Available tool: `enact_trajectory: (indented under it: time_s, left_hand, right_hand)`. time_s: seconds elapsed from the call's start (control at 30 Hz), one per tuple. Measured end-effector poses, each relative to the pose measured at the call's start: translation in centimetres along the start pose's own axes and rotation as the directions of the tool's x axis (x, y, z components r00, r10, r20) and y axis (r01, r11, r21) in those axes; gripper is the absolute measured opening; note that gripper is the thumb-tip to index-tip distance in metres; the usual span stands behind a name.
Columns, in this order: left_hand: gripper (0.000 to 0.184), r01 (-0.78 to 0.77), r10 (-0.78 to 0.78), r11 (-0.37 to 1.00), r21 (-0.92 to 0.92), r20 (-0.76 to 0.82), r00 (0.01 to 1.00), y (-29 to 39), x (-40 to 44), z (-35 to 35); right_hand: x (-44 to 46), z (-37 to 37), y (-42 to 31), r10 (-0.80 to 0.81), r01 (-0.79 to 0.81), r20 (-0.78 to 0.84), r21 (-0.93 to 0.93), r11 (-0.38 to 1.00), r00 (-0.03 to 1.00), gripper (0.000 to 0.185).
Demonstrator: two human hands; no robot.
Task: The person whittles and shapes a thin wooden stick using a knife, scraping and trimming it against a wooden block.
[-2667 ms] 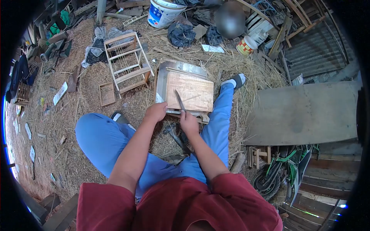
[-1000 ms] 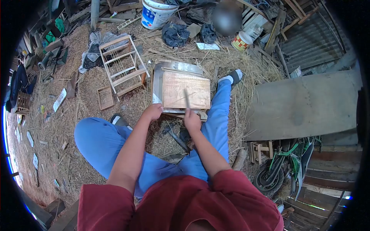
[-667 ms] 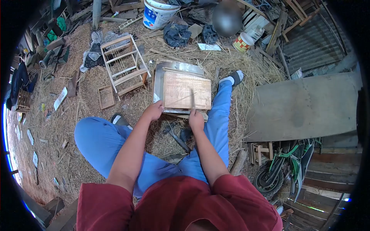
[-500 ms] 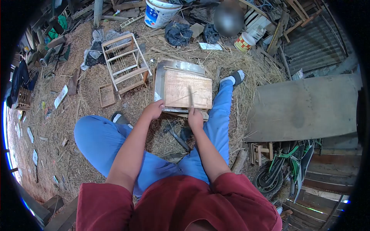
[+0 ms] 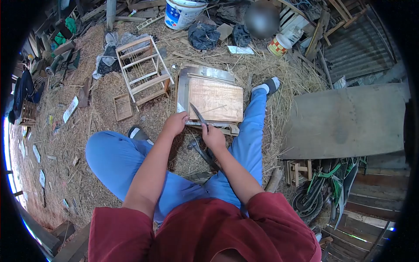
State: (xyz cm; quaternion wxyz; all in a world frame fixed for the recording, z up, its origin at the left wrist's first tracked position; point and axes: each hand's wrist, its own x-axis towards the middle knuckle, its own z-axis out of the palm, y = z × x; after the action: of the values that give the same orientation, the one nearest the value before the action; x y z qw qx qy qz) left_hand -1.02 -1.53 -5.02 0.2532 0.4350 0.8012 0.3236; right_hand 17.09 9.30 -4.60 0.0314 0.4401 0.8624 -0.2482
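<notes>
My right hand (image 5: 214,137) is closed round the handle of a knife (image 5: 199,114), whose dark blade points up and left over the near left part of a wooden board (image 5: 218,98). A thin stick (image 5: 217,108) lies on the board. Under the board is a metal sheet (image 5: 183,89), part of a low stack. My left hand (image 5: 176,124) is closed at the near left corner of the board, close to the blade tip; what its fingers grip is hidden. Below the stack a hammer-like tool (image 5: 200,150) lies between my legs.
To the left of the stack stands a wooden slatted frame (image 5: 144,72), with a small wooden tray (image 5: 123,108) beside it. A white bucket (image 5: 181,15), black plastic bags (image 5: 204,36) and a small tub (image 5: 279,45) are at the back. A large panel (image 5: 349,122) and a motorbike (image 5: 323,187) are at right.
The knife has swung from pointing straight away from me to slanting left, its tip now near my left hand. My right hand has shifted slightly left and nearer to me.
</notes>
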Motion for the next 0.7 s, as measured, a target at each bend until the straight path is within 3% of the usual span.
enact_trajectory:
  time_s: [0.07,0.2,0.33,0.4,0.47,0.53,0.6,0.67,0.7]
  left_hand:
    - [0.019,0.019,-0.019,0.999,0.027,0.001,1.000,0.4,-0.2,-0.1]
    - [0.019,0.068,-0.068,0.998,0.019,0.023,0.997,0.2,0.1,0.2]
    - [0.018,0.062,-0.063,0.997,0.037,0.010,0.998,0.6,-0.1,0.0]
    - [0.018,0.059,-0.060,0.997,0.052,0.014,0.998,0.7,0.0,0.0]
    - [0.017,0.077,-0.078,0.995,0.068,0.011,0.997,0.8,-0.1,-0.2]
    - [0.018,0.067,-0.067,0.995,0.078,-0.007,0.998,0.7,0.1,-0.2]
    - [0.018,0.057,-0.056,0.994,0.090,-0.016,0.998,0.7,-0.2,0.1]
    - [0.018,0.049,-0.047,0.994,0.097,-0.020,0.999,0.9,-0.1,-0.2]
    - [0.018,0.046,-0.045,0.994,0.097,-0.020,0.999,1.0,-0.1,-0.3]
  right_hand:
    - [0.4,-0.9,0.2,0.112,-0.109,-0.031,0.092,0.990,0.993,0.057]
    - [0.2,-0.1,0.1,0.022,-0.022,0.025,0.019,1.000,0.999,0.058]
    - [0.7,-0.8,0.6,0.151,-0.144,-0.079,0.084,0.986,0.985,0.057]
    - [-0.1,-0.5,0.3,-0.011,0.014,0.061,-0.049,0.999,0.998,0.059]
    - [-0.1,-1.6,0.3,-0.008,0.013,0.075,-0.069,0.998,0.997,0.057]
    - [0.9,-1.3,1.5,0.193,-0.183,-0.087,0.111,0.977,0.977,0.058]
    - [0.2,-0.6,1.5,0.137,-0.122,-0.107,0.135,0.983,0.985,0.059]
    - [-0.7,-2.0,0.4,0.006,0.001,0.097,-0.071,0.997,0.995,0.055]
    - [-0.5,-2.4,0.5,0.055,-0.055,0.020,-0.014,0.998,0.998,0.055]
